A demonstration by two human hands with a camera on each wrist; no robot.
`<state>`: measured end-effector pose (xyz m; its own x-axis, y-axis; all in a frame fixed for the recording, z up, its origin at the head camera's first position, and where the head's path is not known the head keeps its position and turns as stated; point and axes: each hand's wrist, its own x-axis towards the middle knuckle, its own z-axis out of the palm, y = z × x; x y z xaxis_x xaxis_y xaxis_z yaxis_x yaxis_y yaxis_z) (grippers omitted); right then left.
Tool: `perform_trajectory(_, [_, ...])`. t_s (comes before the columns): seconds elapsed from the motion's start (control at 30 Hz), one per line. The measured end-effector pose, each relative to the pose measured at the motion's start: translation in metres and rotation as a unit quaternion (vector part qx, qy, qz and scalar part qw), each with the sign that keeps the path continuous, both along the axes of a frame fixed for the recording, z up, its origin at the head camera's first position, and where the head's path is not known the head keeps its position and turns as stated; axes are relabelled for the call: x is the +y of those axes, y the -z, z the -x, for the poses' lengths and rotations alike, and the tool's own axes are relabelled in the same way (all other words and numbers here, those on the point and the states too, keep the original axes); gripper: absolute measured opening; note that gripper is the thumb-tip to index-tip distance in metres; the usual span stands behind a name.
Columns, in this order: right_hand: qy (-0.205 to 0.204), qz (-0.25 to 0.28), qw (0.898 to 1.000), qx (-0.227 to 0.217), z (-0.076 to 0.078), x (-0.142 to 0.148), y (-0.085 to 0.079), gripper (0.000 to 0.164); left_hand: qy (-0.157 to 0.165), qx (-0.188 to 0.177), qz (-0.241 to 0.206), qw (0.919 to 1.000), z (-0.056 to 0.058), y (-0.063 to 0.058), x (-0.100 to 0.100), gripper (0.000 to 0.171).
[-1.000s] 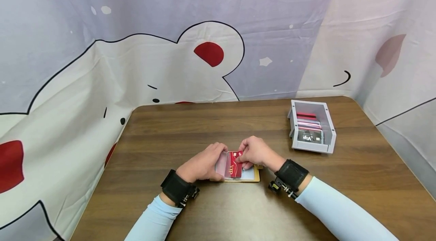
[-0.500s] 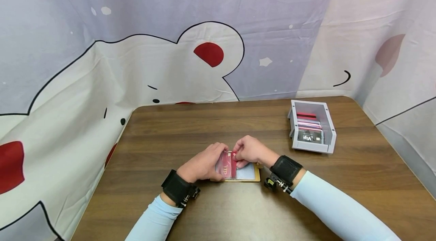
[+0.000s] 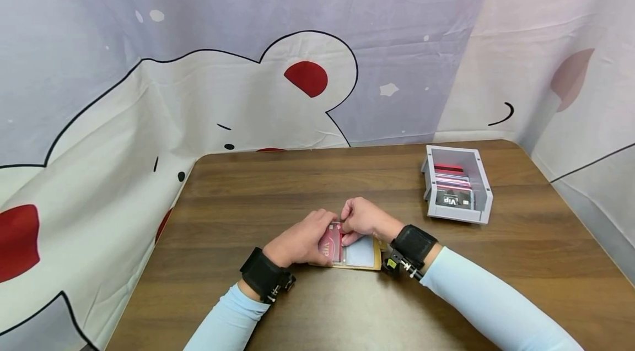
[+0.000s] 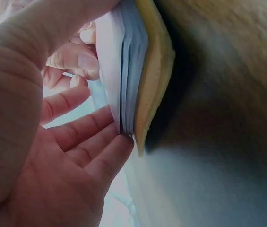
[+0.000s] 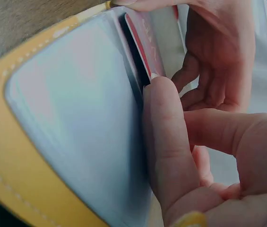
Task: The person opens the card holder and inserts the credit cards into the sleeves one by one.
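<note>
A yellow card holder (image 3: 378, 258) lies opened on the table, with clear plastic sleeves inside. My left hand (image 3: 303, 239) grips its left side, thumb at the near edge and fingers at the far edge. In the left wrist view the fingers bear on the stacked sleeves (image 4: 129, 71) above the yellow cover. A red VIP card (image 3: 331, 246) sits mostly within the left sleeve, a narrow strip showing past the opening. With thumb and finger my right hand (image 3: 366, 219) pinches this strip. In the right wrist view the card's red edge (image 5: 140, 45) stands beside the fingertip.
At the back right of the wooden table (image 3: 258, 185) stands a grey bin (image 3: 483, 191) with several cards (image 3: 452, 183) in a row, a black VIP card (image 3: 453, 198) foremost. A patterned cloth (image 3: 238, 97) hangs behind the table.
The red VIP card has slid left into the clear sleeve, with my right hand moving left along with it. My left hand keeps its grip on the card holder.
</note>
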<state>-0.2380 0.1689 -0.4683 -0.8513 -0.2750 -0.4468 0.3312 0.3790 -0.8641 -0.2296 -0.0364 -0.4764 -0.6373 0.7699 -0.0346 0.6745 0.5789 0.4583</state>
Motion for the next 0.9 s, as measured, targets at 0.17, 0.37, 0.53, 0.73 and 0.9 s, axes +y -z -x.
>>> perform_trajectory(0.17, [-0.016,0.012,1.0,0.02,0.002,-0.002,0.002,0.016,-0.009,0.004,0.003,0.9999,-0.001,0.0,-0.007,0.082])
perform_trajectory(0.37, [-0.072,-0.059,0.975,0.201,0.014,0.016,-0.007,0.008,-0.032,0.006,0.031,0.999,-0.002,-0.001,-0.018,0.075])
perform_trajectory(0.53, [-0.063,-0.204,0.885,0.413,0.032,0.087,-0.035,0.006,-0.039,-0.005,0.042,0.9983,-0.002,0.0,-0.015,0.077])
perform_trajectory(0.73, [-0.085,-0.343,0.814,0.46,0.034,0.19,-0.074,0.008,-0.035,-0.016,0.032,0.9987,-0.003,0.001,-0.004,0.077])
perform_trajectory(0.9, [-0.159,-0.437,0.806,0.365,0.034,0.221,-0.066,0.019,-0.035,-0.018,0.029,0.9988,-0.004,0.002,0.0,0.078])
